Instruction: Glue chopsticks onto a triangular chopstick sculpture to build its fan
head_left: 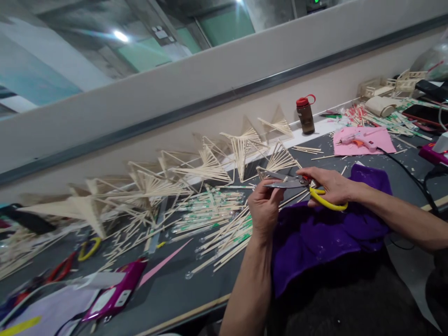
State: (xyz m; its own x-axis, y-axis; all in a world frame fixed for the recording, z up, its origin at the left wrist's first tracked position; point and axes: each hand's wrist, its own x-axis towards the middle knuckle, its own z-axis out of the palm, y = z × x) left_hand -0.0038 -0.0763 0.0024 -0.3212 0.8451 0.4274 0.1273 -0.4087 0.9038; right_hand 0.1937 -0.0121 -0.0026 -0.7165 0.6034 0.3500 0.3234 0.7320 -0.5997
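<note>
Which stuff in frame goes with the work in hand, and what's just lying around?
Likely part of it:
scissors, in the right hand
left hand, fingers at the blades
loose wooden sticks
stick structures
glue gun, set down

Apparently just lying around:
red-capped bottle
dark phone-like slab

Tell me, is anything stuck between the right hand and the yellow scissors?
No, nothing visible is in the way: the right hand already grips the yellow scissors. The left hand is close by the blades, and the purple cloth lies below, not between.
</note>
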